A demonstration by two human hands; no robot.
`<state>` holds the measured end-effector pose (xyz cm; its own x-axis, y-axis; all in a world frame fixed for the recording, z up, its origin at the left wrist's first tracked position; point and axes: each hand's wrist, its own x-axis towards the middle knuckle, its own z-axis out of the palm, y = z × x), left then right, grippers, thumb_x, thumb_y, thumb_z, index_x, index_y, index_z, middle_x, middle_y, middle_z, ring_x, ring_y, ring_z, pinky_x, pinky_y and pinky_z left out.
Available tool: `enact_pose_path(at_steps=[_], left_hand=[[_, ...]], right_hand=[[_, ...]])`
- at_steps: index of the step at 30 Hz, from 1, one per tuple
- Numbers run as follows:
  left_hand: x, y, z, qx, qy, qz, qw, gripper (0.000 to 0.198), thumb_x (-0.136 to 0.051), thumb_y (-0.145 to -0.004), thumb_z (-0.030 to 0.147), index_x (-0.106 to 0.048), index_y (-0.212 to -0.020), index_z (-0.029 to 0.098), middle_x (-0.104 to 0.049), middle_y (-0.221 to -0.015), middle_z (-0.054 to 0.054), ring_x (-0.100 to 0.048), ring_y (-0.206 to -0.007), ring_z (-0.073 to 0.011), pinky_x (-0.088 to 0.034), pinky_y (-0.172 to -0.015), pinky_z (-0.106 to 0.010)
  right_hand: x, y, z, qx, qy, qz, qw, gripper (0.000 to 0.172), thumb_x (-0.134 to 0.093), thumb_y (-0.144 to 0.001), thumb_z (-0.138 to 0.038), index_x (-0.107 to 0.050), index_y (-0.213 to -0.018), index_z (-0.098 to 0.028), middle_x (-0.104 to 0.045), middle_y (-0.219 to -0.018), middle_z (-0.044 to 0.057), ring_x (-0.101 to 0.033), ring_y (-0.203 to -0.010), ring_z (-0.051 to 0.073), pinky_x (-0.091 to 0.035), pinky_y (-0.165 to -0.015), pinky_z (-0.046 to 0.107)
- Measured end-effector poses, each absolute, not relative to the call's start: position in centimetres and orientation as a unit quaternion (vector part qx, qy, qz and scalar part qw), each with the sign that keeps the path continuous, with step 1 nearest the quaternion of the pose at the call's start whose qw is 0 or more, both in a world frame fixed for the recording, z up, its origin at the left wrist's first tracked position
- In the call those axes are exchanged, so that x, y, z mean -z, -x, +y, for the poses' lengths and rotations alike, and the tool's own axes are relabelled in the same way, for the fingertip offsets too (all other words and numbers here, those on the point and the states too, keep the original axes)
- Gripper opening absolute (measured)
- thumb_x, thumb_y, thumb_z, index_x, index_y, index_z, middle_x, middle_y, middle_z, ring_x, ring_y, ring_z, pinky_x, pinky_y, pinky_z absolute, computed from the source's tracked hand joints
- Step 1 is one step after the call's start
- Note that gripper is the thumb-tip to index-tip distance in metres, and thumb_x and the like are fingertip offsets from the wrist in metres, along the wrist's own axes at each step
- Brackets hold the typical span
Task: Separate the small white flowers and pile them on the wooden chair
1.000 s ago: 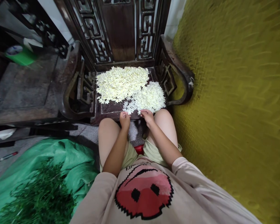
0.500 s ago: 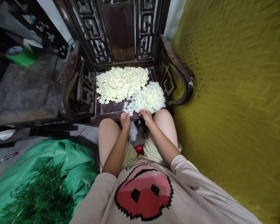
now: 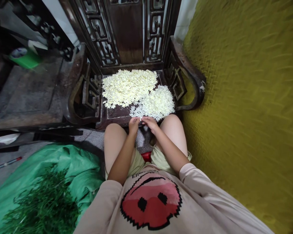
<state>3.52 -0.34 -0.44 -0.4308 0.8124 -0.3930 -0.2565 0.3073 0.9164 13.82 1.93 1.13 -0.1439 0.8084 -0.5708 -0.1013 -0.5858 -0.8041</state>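
My left hand (image 3: 134, 123) and my right hand (image 3: 150, 123) meet at the front edge of a dark carved wooden chair's seat (image 3: 117, 113). A small white flower (image 3: 140, 119) shows between the fingertips, pinched by my right hand. My left hand is closed too, but what it grips is too small to make out. Just beyond my fingers lies a loose heap of white flowers (image 3: 158, 102). Behind it, to the left, spreads a larger heap of creamy yellow flowers (image 3: 128, 87).
Curved chair arms (image 3: 197, 87) flank the seat. A yellow textured sheet (image 3: 246, 97) stands on the right. At left are a wooden seat (image 3: 31, 94) holding a green container (image 3: 26, 58), and a green sack (image 3: 61, 152) with leafy green stems (image 3: 44, 201) on it.
My right hand has moved left from the white heap to my left hand, and a white flower now shows between them. The view has shifted slightly.
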Motion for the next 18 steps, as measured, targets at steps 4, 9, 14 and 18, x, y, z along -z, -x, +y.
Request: enact_pose_path(at_steps=[4, 9, 14, 18], left_hand=[[0.26, -3.72, -0.29, -0.549, -0.209, 0.619, 0.522, 0.016, -0.065, -0.061, 0.027, -0.055, -0.067, 0.016, -0.059, -0.065, 0.001, -0.055, -0.062, -0.0099, -0.042, -0.064, -0.023], [0.04, -3.59, -0.41, -0.568, -0.19, 0.575, 0.557, 0.022, -0.069, -0.057, 0.027, -0.055, -0.068, 0.016, -0.06, -0.066, 0.001, -0.056, -0.061, -0.0086, -0.044, -0.064, -0.022], [0.13, -3.58, -0.53, -0.572, -0.21, 0.568, 0.553, 0.028, -0.071, -0.056, 0.031, -0.058, -0.075, 0.016, -0.062, -0.071, -0.001, -0.058, -0.064, -0.0094, -0.045, -0.066, -0.024], [-0.02, -3.68, -0.56, -0.569, -0.239, 0.581, 0.531, 0.026, -0.072, -0.054, 0.032, -0.061, -0.071, 0.015, -0.064, -0.071, -0.002, -0.059, -0.066, -0.0114, -0.047, -0.068, -0.026]], right_hand=[[-1.18, -14.04, 2.0, -0.681, 0.545, -0.332, 0.359, 0.024, -0.071, -0.056, -0.034, -0.064, -0.07, -0.016, -0.062, -0.063, -0.002, -0.051, -0.054, 0.007, -0.036, -0.053, 0.019], [-1.18, -13.97, 1.98, -0.677, 0.521, -0.341, 0.392, 0.027, -0.07, -0.055, -0.037, -0.063, -0.069, -0.016, -0.06, -0.063, -0.003, -0.049, -0.056, 0.007, -0.038, -0.057, 0.02], [-1.48, -14.03, 2.01, -0.668, 0.518, -0.356, 0.398, 0.028, -0.07, -0.054, -0.039, -0.062, -0.069, -0.017, -0.059, -0.065, -0.003, -0.049, -0.058, 0.008, -0.04, -0.063, 0.022], [-1.51, -14.02, 1.97, -0.655, 0.526, -0.37, 0.396, 0.027, -0.069, -0.056, -0.04, -0.062, -0.068, -0.017, -0.059, -0.064, -0.003, -0.048, -0.059, 0.009, -0.04, -0.064, 0.022]])
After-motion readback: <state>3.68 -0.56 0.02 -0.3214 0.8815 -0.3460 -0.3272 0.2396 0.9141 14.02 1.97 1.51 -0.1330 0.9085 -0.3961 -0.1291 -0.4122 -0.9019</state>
